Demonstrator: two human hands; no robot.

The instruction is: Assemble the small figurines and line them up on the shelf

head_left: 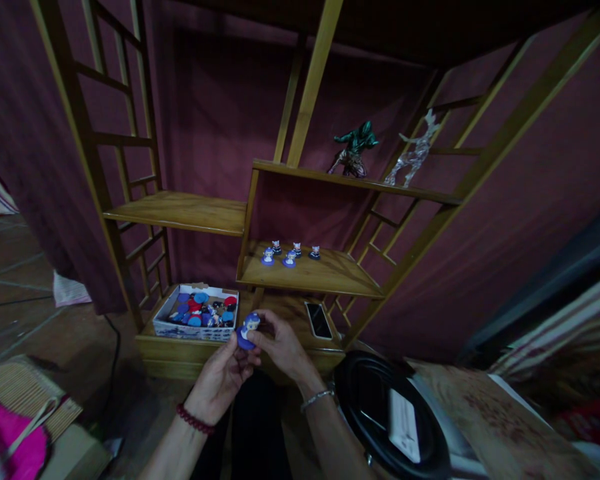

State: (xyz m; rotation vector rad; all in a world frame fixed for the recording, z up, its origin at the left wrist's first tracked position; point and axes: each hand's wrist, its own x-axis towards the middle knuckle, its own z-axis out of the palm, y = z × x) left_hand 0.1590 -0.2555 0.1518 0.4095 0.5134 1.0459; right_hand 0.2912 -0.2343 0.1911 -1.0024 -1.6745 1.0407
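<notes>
Between my two hands, in front of the low shelf, I hold a small purple and white figurine (249, 328) on a round purple base. The fingers of my left hand (225, 373) are closed at the base from below and the left. With thumb and fingers, my right hand (280, 340) grips the figurine's right side. On the middle shelf (320, 277) stand several similar figurines: two purple ones (289, 259) in front and black-and-white ones (315, 253) behind and to the right. A cardboard box (195, 330) left of my hands holds many red, blue and purple pieces.
A phone (319, 320) lies on the bottom shelf, right of my hands. Higher up stand a green statue (356, 148) and a clear one (414, 153). A round black seat (390, 413) is at my right. A wooden shelf (180, 212) juts out above the box.
</notes>
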